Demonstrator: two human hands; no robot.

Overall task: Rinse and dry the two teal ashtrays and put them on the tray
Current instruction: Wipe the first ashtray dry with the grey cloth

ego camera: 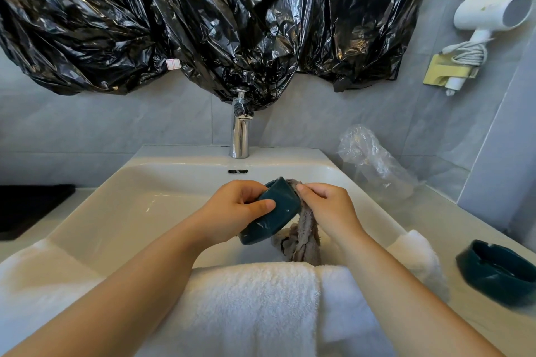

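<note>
While both hands meet above the middle of the white sink (116, 197), the left hand (235, 207) grips the first teal ashtray (278, 211), with the thumb laid across its outer wall and the fingers curled over the far rim. That ashtray is held clear of the basin and tipped on its side, its open mouth turned toward three o'clock. At that mouth the right hand (327, 206) pinches a grey cloth (304, 238) against the rim, fingers bent tightly round the fabric. The rest of the cloth hangs toward six o'clock, and its lower end is just beside a white towel (255, 307) draped over the sink's near edge.

From the held ashtray, the second teal ashtray (499, 272) stands upright on the counter at about four o'clock, near the frame's edge and well apart from both hands. A flat black tray (29, 209) lies on the counter at nine o'clock, beyond the sink's left rim. At twelve o'clock the chrome faucet (240, 130) rises behind the basin, its top touching crumpled black plastic sheeting (203, 23) that hangs on the wall. A clear plastic bag (374, 159) sits on the counter at two o'clock, and higher that way a white hair dryer (493, 11) rests in a wall holder.
</note>
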